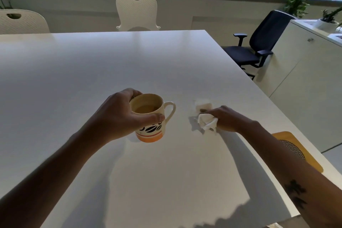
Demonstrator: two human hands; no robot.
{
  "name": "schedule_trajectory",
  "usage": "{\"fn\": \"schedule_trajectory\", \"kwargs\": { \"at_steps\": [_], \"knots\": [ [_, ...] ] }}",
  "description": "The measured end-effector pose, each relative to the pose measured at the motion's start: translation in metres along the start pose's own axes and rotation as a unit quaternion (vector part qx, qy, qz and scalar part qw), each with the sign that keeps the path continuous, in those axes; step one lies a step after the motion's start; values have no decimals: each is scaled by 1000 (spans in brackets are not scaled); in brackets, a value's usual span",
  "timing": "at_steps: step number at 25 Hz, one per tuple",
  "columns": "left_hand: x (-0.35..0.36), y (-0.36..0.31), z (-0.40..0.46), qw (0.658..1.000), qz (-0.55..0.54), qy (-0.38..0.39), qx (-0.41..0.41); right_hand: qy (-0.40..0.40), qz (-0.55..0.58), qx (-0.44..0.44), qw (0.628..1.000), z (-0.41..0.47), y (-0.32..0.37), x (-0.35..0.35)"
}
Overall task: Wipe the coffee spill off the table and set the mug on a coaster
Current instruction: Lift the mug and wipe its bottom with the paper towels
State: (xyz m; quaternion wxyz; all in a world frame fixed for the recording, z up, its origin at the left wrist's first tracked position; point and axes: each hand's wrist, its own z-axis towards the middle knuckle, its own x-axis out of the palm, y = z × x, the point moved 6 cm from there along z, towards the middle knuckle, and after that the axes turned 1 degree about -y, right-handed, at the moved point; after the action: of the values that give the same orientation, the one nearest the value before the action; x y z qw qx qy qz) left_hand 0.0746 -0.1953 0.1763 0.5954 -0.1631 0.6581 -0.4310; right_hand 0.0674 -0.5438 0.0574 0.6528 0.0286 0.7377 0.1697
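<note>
Your left hand [118,114] grips the mug [149,117] mid-bench, handle toward the right edge; right hand [224,119] clutches the crumpled tissue [207,122]; spill [202,104] lies just beyond it, so right is nearer; no coaster visible.

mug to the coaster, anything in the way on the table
The right forearm crosses the line. The left hand grips the mug mid-table; the yellow coaster lies at the right edge, partly hidden under that arm, whose right hand presses a tissue on the spill.
</note>
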Motion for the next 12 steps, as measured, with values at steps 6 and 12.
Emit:
{"fn": "schedule_trajectory", "kwargs": {
  "at_steps": [6, 12],
  "knots": [
    [-8, 12, -2, 1000, -13, 11, 15, -134, -220, 75, 963, -43, 47, 31],
    [-19, 20, -5, 1000, -11, 14, 25, -165, -125, 105, 973, -36, 126, 51]
  ]
}}
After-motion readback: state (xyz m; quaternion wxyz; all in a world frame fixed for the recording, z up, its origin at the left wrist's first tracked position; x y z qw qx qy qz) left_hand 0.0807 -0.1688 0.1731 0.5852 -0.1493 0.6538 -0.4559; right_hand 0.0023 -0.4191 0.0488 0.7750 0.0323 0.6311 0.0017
